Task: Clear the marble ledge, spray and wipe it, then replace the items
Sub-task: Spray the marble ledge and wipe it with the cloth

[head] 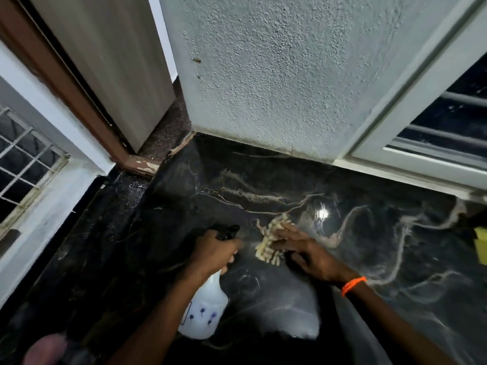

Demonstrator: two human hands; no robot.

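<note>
At lower centre of the frame, the spray bottle (204, 309) is grasped at its neck by the left hand (214, 252), nozzle aimed ahead, presumably kept ready for more spraying. The cream cloth (271, 242) is pressed flat onto the marble ledge (369, 233) by the right hand (307, 250), fingers extended so that wiping pressure is spread.

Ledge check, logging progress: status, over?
Left grip holds the spray bottle. Right grip presses flat on the cream cloth, on the black marble ledge. Yellow item at right edge.
</note>
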